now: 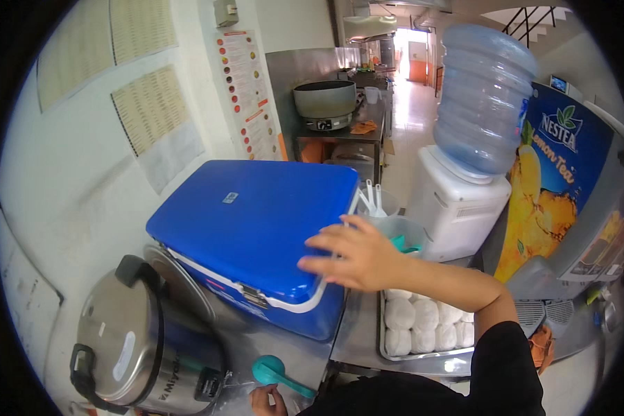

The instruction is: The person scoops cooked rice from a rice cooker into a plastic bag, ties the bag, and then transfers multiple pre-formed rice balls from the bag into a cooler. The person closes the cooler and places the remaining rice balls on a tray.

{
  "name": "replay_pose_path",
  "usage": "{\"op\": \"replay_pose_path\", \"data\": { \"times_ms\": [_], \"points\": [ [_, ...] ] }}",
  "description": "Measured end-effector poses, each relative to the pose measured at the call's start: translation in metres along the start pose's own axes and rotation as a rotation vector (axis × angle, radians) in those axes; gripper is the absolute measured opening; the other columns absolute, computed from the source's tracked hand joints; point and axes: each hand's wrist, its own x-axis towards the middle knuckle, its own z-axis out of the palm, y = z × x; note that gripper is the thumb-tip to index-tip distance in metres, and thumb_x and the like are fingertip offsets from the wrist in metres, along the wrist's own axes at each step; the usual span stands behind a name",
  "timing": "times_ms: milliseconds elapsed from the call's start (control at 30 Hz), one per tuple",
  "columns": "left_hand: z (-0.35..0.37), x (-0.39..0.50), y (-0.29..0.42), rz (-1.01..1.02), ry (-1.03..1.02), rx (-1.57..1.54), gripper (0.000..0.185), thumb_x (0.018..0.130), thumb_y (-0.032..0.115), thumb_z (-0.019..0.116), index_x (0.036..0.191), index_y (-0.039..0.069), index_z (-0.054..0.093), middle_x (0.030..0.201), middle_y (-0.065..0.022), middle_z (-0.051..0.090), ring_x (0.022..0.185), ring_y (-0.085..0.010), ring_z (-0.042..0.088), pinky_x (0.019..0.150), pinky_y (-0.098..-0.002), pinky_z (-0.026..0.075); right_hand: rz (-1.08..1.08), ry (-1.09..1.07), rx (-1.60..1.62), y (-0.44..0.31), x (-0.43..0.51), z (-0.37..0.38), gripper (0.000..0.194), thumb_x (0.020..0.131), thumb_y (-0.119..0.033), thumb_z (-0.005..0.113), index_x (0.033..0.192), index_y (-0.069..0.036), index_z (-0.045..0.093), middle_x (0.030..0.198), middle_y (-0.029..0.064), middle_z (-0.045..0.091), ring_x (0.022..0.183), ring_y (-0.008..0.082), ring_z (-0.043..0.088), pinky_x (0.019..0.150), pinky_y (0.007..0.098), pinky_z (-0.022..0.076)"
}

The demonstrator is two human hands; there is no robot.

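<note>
My right hand point(351, 255) reaches over the right front corner of a blue cooler box point(255, 218), fingers spread at the lid's edge; whether they touch it is unclear. The lid lies closed on the box, its front latch at the near side. At the bottom edge, my left hand point(268, 400) is partly cut off, beside a teal plastic scoop point(268, 368) lying on the steel counter point(307, 359). Its fingers are bent near the scoop, and any grip is hidden. Right of the cooler, a metal tray point(395, 358) holds several white rounded bundles point(399, 313), partly covered by my right arm.
A steel rice cooker point(119, 333) stands left of the cooler. Behind my right hand are tubs with white utensils point(376, 200) and a teal scoop point(403, 243). A water dispenser point(460, 203) and an iced-tea machine point(561, 192) stand right. A large pot point(324, 101) is farther back.
</note>
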Motion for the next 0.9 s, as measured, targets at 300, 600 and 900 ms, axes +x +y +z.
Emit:
{"op": "replay_pose_path", "data": {
  "times_ms": [300, 600, 900],
  "points": [
    [0.032, -0.033, 0.03, 0.087, -0.055, -0.028, 0.013, 0.075, 0.0, 0.059, 0.087, 0.0, 0.064, 0.084, -0.0179, 0.063, 0.079, -0.0367, 0.057, 0.074, -0.0415, 0.045, 0.953, -0.784, -0.033, 0.089, -0.194, 0.079, 0.031, 0.084, -0.04, 0.055, 0.098, -0.015, 0.067, 0.1, 0.0108, 0.063, 0.098, 0.03, 0.056, 0.083, 0.0494, 0.041],
    [0.142, -0.052, 0.051, -0.393, -0.494, -0.609, 0.029, 0.081, 0.006, 0.06, 0.109, 0.002, 0.057, 0.089, -0.0145, 0.06, 0.081, -0.0258, 0.06, 0.074, -0.0309, 0.047, 0.717, -0.697, -0.195, 0.086, -0.28, 0.126, 0.027, 0.081, -0.04, 0.058, 0.089, -0.017, 0.07, 0.098, 0.0045, 0.062, 0.101, 0.0262, 0.054, 0.1, 0.0516, 0.0315],
    [0.258, -0.045, 0.083, -0.267, -0.6, -0.516, 0.044, 0.086, 0.018, 0.059, 0.124, -0.002, 0.048, 0.112, -0.02, 0.06, 0.1, -0.0238, 0.058, 0.088, -0.0324, 0.044, 0.601, -0.83, -0.088, 0.103, -0.274, 0.145, 0.022, 0.084, -0.028, 0.056, 0.086, -0.011, 0.069, 0.1, 0.0075, 0.063, 0.102, 0.027, 0.056, 0.099, 0.0519, 0.0324]
  ]
}}
